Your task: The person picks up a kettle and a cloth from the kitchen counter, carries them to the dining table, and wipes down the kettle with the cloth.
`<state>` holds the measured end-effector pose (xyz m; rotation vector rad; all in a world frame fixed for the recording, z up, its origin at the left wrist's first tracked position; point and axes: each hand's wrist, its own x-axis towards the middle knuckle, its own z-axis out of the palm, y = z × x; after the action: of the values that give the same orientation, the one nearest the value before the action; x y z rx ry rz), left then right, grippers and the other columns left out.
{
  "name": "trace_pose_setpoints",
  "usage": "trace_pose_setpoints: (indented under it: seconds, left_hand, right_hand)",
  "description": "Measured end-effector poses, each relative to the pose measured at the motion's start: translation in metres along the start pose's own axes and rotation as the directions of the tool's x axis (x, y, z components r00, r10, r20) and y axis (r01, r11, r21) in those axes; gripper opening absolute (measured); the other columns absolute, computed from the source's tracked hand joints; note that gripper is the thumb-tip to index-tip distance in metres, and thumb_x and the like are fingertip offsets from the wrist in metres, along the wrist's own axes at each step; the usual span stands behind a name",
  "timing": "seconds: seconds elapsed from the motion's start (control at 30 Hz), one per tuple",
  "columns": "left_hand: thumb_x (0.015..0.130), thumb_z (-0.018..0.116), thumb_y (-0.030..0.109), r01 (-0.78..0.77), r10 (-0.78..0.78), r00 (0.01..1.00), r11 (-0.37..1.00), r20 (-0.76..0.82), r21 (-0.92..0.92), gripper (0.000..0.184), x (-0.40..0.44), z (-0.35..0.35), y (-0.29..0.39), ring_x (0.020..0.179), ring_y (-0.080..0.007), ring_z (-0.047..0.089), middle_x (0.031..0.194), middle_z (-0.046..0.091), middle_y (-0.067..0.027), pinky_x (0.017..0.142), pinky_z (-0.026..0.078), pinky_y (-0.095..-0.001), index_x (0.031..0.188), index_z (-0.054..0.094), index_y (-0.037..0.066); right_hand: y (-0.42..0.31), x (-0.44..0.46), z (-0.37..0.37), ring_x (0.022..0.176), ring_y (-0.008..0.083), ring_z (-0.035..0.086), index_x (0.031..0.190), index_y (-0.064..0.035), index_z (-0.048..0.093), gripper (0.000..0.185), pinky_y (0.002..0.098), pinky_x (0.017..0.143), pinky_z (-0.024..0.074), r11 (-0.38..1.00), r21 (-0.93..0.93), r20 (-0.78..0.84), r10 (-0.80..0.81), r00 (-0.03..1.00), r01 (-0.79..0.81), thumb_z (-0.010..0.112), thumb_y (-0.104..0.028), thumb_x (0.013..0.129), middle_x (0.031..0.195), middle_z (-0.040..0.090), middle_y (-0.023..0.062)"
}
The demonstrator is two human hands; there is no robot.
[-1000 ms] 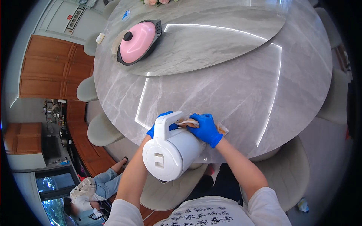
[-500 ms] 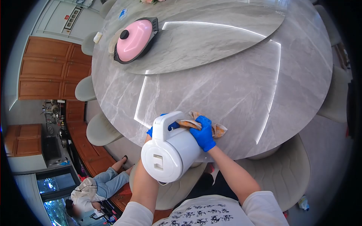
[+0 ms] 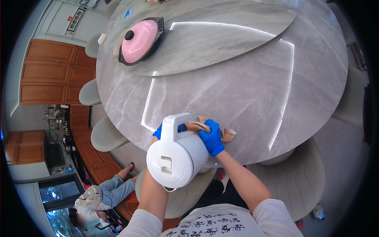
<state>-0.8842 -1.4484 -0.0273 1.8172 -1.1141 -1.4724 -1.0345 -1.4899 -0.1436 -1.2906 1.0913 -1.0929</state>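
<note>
A white electric kettle (image 3: 175, 162) is tilted in front of me at the table's near edge, its lid towards me and its handle upward. My left hand (image 3: 158, 131), in a blue glove, holds the kettle from behind its handle side; most of that hand is hidden by the kettle. My right hand (image 3: 212, 138), gloved in blue too, is closed on an orange-and-white cloth (image 3: 198, 126) and presses it to the far end of the kettle's body. A loose end of the cloth hangs out to the right of this hand.
A round grey marble table (image 3: 221, 98) carries a raised turntable (image 3: 221, 43). On that stands a dark pan with a pink lid (image 3: 139, 41). Pale chairs (image 3: 108, 134) surround the table. Another person (image 3: 94, 197) is at the lower left by the wooden cabinets (image 3: 47, 71).
The kettle has shifted slightly left and up with both hands. My right hand and the cloth have moved a little left along its body.
</note>
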Motion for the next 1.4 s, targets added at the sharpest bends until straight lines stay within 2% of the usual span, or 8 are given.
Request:
trace_pose_setpoints:
  seconds: [0.1,0.5,0.57,0.7,0.9,1.0,1.17,1.4]
  left_hand:
    - [0.084,0.063,0.014,0.005,-0.005,1.000,1.000,-0.004,0.004,0.020,0.000,-0.001,0.001,0.083,-0.0154,0.063,0.091,0.065,-0.0082,0.074,0.051,-0.0280,0.100,0.064,0.002]
    - [0.086,0.061,0.015,0.024,-0.024,1.000,0.999,-0.010,0.023,0.021,-0.002,-0.001,0.003,0.085,-0.0156,0.063,0.092,0.066,-0.0082,0.075,0.051,-0.0284,0.102,0.064,0.002]
    - [0.086,0.061,0.015,0.025,-0.025,1.000,0.999,-0.013,0.019,0.021,-0.002,-0.001,0.002,0.085,-0.0157,0.063,0.092,0.066,-0.0082,0.076,0.051,-0.0285,0.102,0.064,0.002]
    - [0.087,0.060,0.015,0.024,-0.024,1.000,1.000,-0.017,0.012,0.021,-0.003,-0.001,0.001,0.085,-0.0157,0.063,0.093,0.066,-0.0082,0.076,0.050,-0.0286,0.102,0.064,0.002]
    - [0.088,0.059,0.016,0.025,-0.025,0.999,1.000,-0.027,0.008,0.022,-0.007,0.000,0.000,0.086,-0.0158,0.063,0.093,0.066,-0.0082,0.077,0.050,-0.0288,0.103,0.063,0.002]
    - [0.088,0.059,0.016,0.027,-0.027,0.999,1.000,-0.036,0.003,0.022,-0.008,0.001,-0.002,0.086,-0.0159,0.063,0.093,0.066,-0.0082,0.077,0.050,-0.0289,0.103,0.063,0.002]
    - [0.089,0.058,0.017,0.035,-0.034,0.998,0.999,-0.046,0.005,0.022,-0.010,-0.001,-0.003,0.087,-0.0160,0.062,0.094,0.066,-0.0082,0.078,0.050,-0.0291,0.104,0.063,0.001]
    - [0.089,0.057,0.018,0.090,-0.088,0.993,0.996,-0.074,0.018,0.023,-0.009,-0.017,-0.004,0.087,-0.0161,0.062,0.094,0.066,-0.0082,0.079,0.049,-0.0294,0.105,0.063,0.001]
  right_hand:
    - [-0.004,-0.001,0.001,0.079,0.0319,0.056,0.078,-0.0049,0.060,0.023,0.0398,0.076,0.0423,0.999,0.029,-0.072,0.033,0.997,-0.031,0.074,-0.018,0.065,0.079,0.060,0.0116]
    - [-0.017,0.015,-0.002,0.065,0.0314,0.057,0.068,-0.0047,0.060,0.017,0.0383,0.063,0.0446,0.995,0.019,0.068,-0.095,0.993,0.094,0.072,-0.015,0.063,0.068,0.058,0.0118]
    - [-0.018,0.010,0.003,0.069,0.0315,0.057,0.067,-0.0050,0.059,0.017,0.0393,0.065,0.0440,0.987,-0.074,-0.110,-0.153,0.982,0.146,0.072,-0.016,0.063,0.069,0.058,0.0123]
    - [-0.019,0.008,0.001,0.073,0.0312,0.057,0.068,-0.0055,0.059,0.018,0.0401,0.067,0.0435,0.992,-0.113,-0.112,-0.070,0.991,0.057,0.071,-0.017,0.063,0.071,0.058,0.0122]
    - [-0.019,0.019,0.005,0.073,0.0309,0.057,0.069,-0.0060,0.061,0.018,0.0400,0.068,0.0440,0.978,-0.027,0.043,-0.204,0.978,0.206,0.072,-0.018,0.062,0.072,0.059,0.0114]
    - [-0.015,0.020,0.003,0.074,0.0305,0.058,0.071,-0.0057,0.061,0.020,0.0404,0.070,0.0442,0.998,-0.010,0.165,-0.057,0.985,0.060,0.073,-0.020,0.061,0.074,0.060,0.0112]
    - [-0.015,0.006,0.005,0.074,0.0328,0.054,0.072,-0.0032,0.057,0.024,0.0413,0.069,0.0424,0.978,-0.176,-0.015,-0.113,0.993,0.109,0.072,-0.019,0.061,0.074,0.057,0.0127]
    - [-0.042,-0.001,-0.009,0.070,0.0319,0.052,0.072,-0.0043,0.054,0.024,0.0412,0.065,0.0405,0.899,-0.389,-0.069,-0.245,0.967,0.200,0.071,-0.017,0.060,0.074,0.054,0.0114]
